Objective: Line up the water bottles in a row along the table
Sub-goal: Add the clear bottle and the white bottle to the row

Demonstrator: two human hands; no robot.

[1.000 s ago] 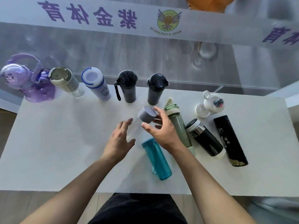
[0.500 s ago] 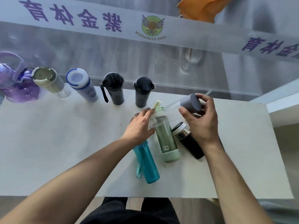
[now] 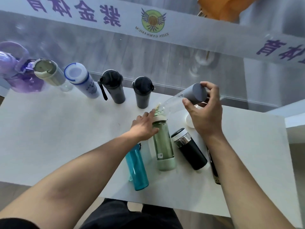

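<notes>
My right hand (image 3: 205,113) grips the grey cap of a clear bottle (image 3: 173,103), holding it tilted above the white table (image 3: 66,138). My left hand (image 3: 144,126) rests on the neck of a green bottle (image 3: 163,146) that lies flat. Beside the green one lie a teal bottle (image 3: 137,167) and a black steel-rimmed flask (image 3: 189,149). A row stands along the far edge: purple jug (image 3: 18,75), olive-capped bottle (image 3: 49,73), white-blue bottle (image 3: 82,83), and two dark bottles (image 3: 113,88) (image 3: 142,93).
A slim black bottle (image 3: 213,169) lies mostly hidden under my right forearm. A white bottle (image 3: 189,121) peeks out behind my right hand. A glass wall with a printed banner (image 3: 153,19) rises just behind the table's far edge.
My right hand has lifted the clear grey-capped bottle up and to the right. My left hand let go of it and moved onto the green bottle's neck.
</notes>
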